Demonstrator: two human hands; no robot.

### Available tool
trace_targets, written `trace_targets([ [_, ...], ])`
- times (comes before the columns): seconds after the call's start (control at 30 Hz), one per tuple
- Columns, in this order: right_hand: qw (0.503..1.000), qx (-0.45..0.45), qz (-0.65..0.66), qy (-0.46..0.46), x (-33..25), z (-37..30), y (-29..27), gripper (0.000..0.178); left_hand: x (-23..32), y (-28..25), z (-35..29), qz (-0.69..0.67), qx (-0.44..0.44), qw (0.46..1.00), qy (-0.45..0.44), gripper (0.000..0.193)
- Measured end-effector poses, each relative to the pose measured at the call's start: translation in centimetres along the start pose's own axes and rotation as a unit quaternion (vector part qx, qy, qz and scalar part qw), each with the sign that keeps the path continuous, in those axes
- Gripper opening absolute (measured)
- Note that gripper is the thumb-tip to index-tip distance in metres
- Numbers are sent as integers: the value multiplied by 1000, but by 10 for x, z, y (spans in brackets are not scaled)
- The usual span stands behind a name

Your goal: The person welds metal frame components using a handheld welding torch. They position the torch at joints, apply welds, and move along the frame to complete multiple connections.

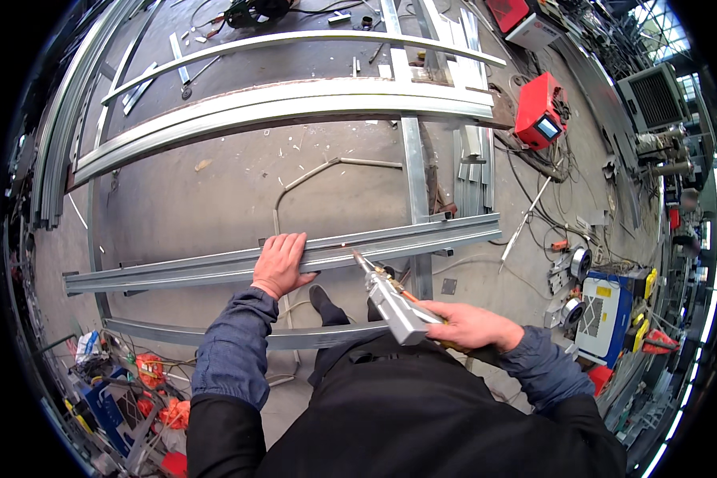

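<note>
A long silvery metal channel point(215, 265) lies crosswise in front of me, propped on the frame's uprights. My left hand point(282, 265) grips it near its middle, fingers over the top and thumb along the near side. In my right hand point(474, 326) is a welding gun point(394, 307) with a boxy grey body, a slim metal nozzle and an orange line beside it. The nozzle tip points up and left at the channel, right of my left hand; whether it touches the metal I cannot tell.
Another thick beam point(295, 103) and a thin rail point(311, 37) span the frame farther off. A crossbar point(410, 171) runs away from me at the right. A red machine point(540, 111) and cables are on the floor at right; a blue-white machine point(601, 319) stands nearer.
</note>
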State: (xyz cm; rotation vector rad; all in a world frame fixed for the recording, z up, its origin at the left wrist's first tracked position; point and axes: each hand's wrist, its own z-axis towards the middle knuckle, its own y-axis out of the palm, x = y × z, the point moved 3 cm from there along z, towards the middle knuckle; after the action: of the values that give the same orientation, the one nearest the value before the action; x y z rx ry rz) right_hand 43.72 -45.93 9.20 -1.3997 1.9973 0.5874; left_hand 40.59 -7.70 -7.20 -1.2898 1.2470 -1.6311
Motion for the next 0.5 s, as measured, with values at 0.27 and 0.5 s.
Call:
trace_targets([
  [0.27, 967, -173, 126, 137, -41, 26, -117, 50, -7, 9, -1, 29, -21, 999, -7, 95],
  [0.5, 939, -242, 117, 215, -37, 114, -184, 45, -12, 10, 2, 38, -44, 998, -13, 93],
])
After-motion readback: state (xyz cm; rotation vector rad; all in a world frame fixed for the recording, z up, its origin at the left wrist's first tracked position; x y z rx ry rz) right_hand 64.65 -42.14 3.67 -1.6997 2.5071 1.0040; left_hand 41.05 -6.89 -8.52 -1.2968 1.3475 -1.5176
